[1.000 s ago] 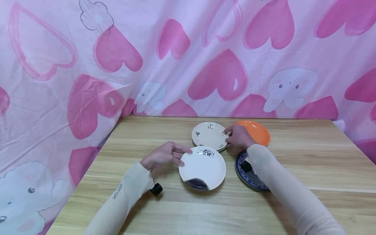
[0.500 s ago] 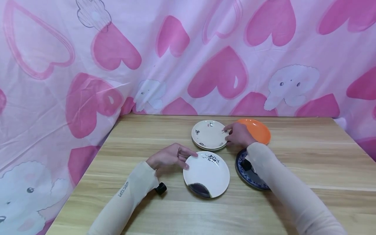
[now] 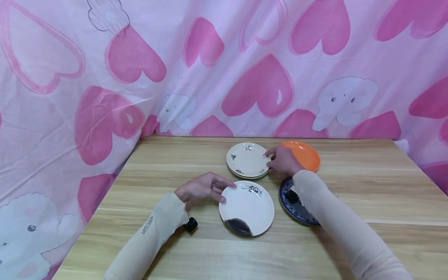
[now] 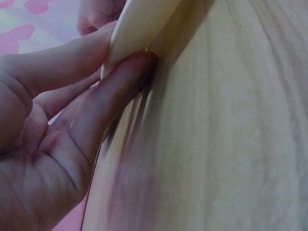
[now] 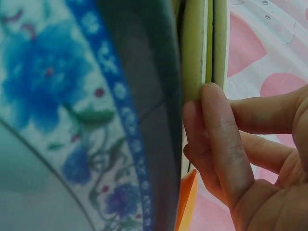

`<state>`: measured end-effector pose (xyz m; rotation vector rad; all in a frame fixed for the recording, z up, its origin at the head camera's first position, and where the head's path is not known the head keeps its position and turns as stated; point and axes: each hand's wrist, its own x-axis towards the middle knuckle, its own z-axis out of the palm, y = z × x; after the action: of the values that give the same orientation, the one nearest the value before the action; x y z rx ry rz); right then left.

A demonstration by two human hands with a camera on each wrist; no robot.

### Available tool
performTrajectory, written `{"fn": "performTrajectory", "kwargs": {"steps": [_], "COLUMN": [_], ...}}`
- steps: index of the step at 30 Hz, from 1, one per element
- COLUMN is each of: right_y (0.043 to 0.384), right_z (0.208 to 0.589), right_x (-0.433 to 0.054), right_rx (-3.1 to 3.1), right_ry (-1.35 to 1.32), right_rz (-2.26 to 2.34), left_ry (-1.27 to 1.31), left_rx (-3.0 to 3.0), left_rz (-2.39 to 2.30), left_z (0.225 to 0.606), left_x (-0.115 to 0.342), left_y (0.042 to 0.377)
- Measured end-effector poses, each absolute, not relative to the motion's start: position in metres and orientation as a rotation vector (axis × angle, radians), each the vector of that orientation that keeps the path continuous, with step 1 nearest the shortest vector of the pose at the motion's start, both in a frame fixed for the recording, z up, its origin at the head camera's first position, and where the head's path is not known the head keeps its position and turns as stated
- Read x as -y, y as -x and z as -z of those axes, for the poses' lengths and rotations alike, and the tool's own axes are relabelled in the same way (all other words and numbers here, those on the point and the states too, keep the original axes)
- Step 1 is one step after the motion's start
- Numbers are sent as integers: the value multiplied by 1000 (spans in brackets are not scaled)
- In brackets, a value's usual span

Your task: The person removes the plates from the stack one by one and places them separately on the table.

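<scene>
Head view: white plate (image 3: 245, 206) at or just above the worktop (image 3: 196, 256), rim pinched by the left hand (image 3: 203, 187); behind it, the right hand (image 3: 284, 160) grips the edge of two piled cream plates (image 3: 247, 159). Piling appears partly done: the white plate, blue-rimmed plate (image 3: 293, 212) and orange plate (image 3: 307, 155) seem left unpiled.

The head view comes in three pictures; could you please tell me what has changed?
The white plate with the dark patch has moved nearer and slightly to the right, held by the left hand. The right hand has stayed at the rim of the stacked plates; they, the orange plate and the blue-rimmed plate look unmoved.
</scene>
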<state>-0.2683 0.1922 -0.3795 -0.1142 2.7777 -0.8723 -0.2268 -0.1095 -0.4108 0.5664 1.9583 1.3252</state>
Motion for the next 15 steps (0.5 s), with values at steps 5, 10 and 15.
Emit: {"fn": "performTrajectory", "kwargs": {"steps": [5,10,15], "right_y": [268,268,270], "right_z": [379,379,382], "right_x": [-192,-192,-193], "right_rx": [-2786,-2795,-2827], "right_ry": [131,140,166], "right_rz": [857,860,833], "left_ry": [-695,-789,-774], "left_rx": [-2074,-2199,-2292], "left_rz": [-1226,-1147,-1119], "left_z": [404,399,396], "left_x": [106,101,96], "left_y": [223,221,219]}}
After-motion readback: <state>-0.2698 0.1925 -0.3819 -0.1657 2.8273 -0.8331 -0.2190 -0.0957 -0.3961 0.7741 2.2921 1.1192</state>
